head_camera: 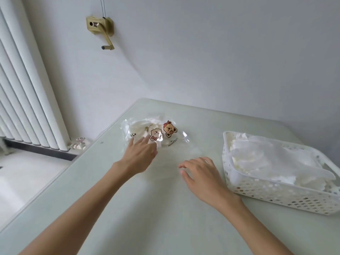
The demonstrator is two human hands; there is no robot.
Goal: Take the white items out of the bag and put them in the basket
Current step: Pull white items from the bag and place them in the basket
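White items (139,126), partly inside a clear cartoon-printed bag (165,133) near the table's (128,208) far left edge; more fill the white perforated basket (257,188) at its right edge. Left hand (141,153), fingers extended, touches the bag. Right hand (200,173), relaxed and holding nothing, hovers between bag and basket.

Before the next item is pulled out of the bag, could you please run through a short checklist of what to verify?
1. White items left in the clear printed bag: ok, some show through the plastic.
2. Left hand at the bag: ok, fingers straight, reaching onto it.
3. Right hand free to help: ok, it holds nothing and hovers over the table near the bag.
4. Bag mouth open: cannot tell, the clear plastic hides its edge.
5. Room in the white basket: not ok, white items are already piled to the rim.
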